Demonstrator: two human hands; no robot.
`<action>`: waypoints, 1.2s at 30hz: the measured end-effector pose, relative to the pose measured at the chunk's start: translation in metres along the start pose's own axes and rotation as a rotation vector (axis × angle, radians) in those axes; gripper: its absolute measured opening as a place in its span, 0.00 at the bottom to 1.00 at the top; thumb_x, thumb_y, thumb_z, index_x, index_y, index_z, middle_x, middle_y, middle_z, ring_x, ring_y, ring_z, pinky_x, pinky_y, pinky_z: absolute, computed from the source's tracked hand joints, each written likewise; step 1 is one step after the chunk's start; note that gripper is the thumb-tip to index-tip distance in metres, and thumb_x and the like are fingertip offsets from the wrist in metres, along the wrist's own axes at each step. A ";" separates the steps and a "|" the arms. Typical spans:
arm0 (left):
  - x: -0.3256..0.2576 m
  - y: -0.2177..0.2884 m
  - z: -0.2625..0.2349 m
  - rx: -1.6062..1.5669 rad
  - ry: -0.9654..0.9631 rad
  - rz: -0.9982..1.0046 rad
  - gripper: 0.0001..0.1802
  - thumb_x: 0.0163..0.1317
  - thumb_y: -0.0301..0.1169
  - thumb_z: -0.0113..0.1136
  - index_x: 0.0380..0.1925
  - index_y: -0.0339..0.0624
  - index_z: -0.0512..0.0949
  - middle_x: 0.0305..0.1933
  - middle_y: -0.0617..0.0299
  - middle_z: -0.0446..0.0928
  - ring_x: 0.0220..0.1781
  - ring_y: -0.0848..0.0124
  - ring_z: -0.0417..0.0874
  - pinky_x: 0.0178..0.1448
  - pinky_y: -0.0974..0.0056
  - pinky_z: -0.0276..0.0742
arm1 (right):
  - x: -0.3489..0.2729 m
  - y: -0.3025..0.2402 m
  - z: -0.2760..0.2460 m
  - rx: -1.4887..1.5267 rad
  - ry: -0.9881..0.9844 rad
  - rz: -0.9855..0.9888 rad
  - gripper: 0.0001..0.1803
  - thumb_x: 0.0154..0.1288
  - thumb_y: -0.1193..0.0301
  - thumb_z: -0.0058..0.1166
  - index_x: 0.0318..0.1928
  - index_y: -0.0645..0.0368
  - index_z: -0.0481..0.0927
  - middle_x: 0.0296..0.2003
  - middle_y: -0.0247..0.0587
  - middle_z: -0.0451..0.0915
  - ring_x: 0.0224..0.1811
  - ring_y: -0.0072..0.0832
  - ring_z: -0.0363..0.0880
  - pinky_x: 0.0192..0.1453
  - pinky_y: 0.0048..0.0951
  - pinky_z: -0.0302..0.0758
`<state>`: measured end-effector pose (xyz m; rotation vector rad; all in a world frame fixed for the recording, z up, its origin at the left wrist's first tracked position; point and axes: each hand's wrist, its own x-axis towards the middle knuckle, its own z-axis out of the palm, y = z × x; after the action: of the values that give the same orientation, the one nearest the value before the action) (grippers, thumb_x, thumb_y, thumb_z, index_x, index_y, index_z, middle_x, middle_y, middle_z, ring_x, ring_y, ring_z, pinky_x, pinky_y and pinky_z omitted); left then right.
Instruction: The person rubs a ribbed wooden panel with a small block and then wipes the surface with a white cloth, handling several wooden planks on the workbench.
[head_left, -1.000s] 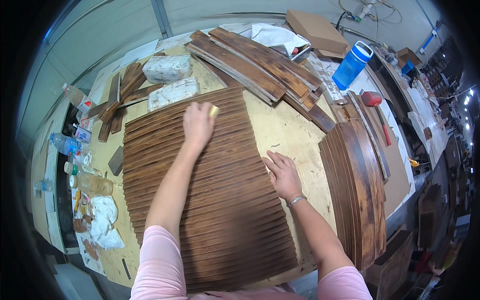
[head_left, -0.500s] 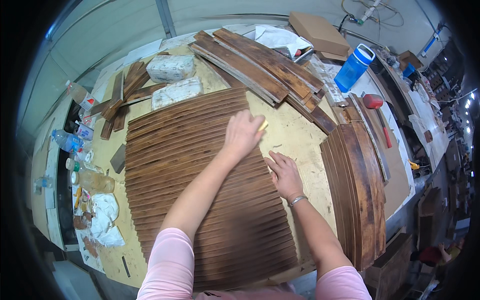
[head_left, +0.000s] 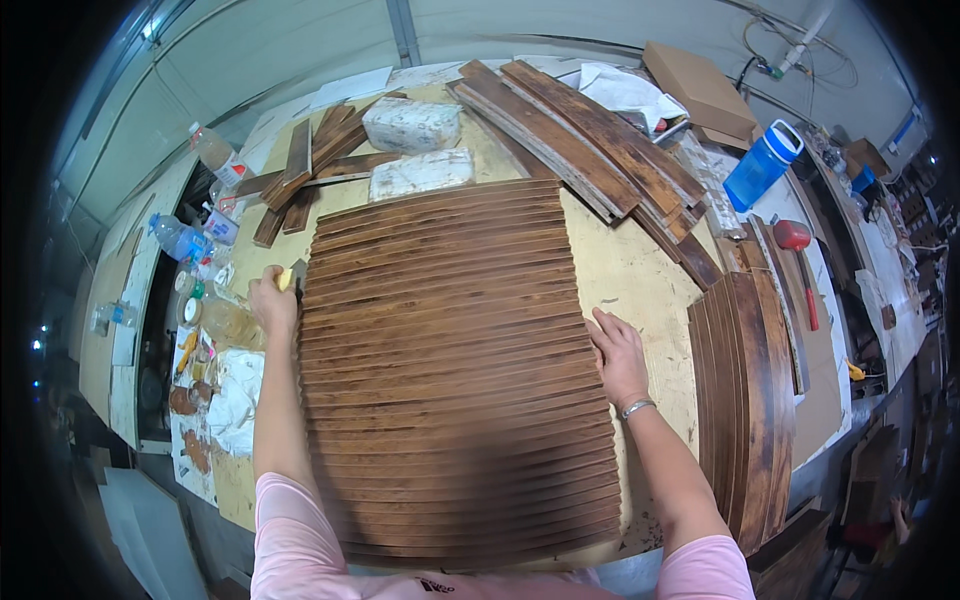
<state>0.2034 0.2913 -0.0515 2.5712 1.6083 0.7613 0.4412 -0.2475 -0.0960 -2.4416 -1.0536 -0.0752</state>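
Brown wooden strips (head_left: 440, 370) lie side by side in overlapping rows, forming a ribbed panel in front of me. At its left edge my left hand (head_left: 272, 303) is closed on a small yellow sponge-like piece (head_left: 286, 280). A dark grey block (head_left: 299, 270) shows just beside that piece, partly hidden. My right hand (head_left: 621, 352) rests at the panel's right edge, its fingers stretched out and fingertips against the strip ends. It holds nothing.
Dark planks (head_left: 590, 140) are piled at the back, beside two white wrapped blocks (head_left: 412, 126). More boards (head_left: 745, 400) stack at right, near a red mallet (head_left: 792, 236) and a blue bottle (head_left: 763, 165). Plastic bottles (head_left: 182, 238) and a white cloth (head_left: 237, 400) line the left.
My left hand has swung from the panel's upper right edge across to its left edge, still holding the yellow piece. My right hand stays at the right edge. The view has shifted.
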 end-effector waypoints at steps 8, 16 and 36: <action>-0.110 0.198 -0.024 -0.418 -0.323 0.804 0.21 0.57 0.36 0.74 0.50 0.50 0.83 0.47 0.56 0.79 0.54 0.57 0.77 0.61 0.53 0.75 | 0.002 -0.004 -0.001 0.013 -0.015 0.032 0.29 0.62 0.80 0.56 0.64 0.46 0.79 0.70 0.32 0.72 0.70 0.39 0.69 0.77 0.40 0.66; -0.015 0.014 -0.007 -0.010 -0.007 0.101 0.19 0.58 0.34 0.72 0.50 0.53 0.82 0.46 0.53 0.78 0.49 0.50 0.81 0.54 0.49 0.78 | 0.000 -0.001 -0.001 -0.003 -0.017 0.038 0.29 0.62 0.82 0.56 0.64 0.48 0.79 0.70 0.31 0.72 0.69 0.39 0.69 0.77 0.39 0.67; -0.086 0.075 -0.038 -0.169 -0.062 0.779 0.20 0.54 0.37 0.72 0.48 0.51 0.81 0.45 0.57 0.77 0.51 0.53 0.79 0.56 0.49 0.75 | 0.000 0.003 0.003 -0.022 0.006 0.036 0.27 0.63 0.82 0.55 0.63 0.50 0.80 0.70 0.31 0.73 0.69 0.40 0.70 0.76 0.39 0.67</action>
<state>0.2209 0.1738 -0.0320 3.0181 0.4459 0.7688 0.4426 -0.2478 -0.0997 -2.4776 -1.0116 -0.0832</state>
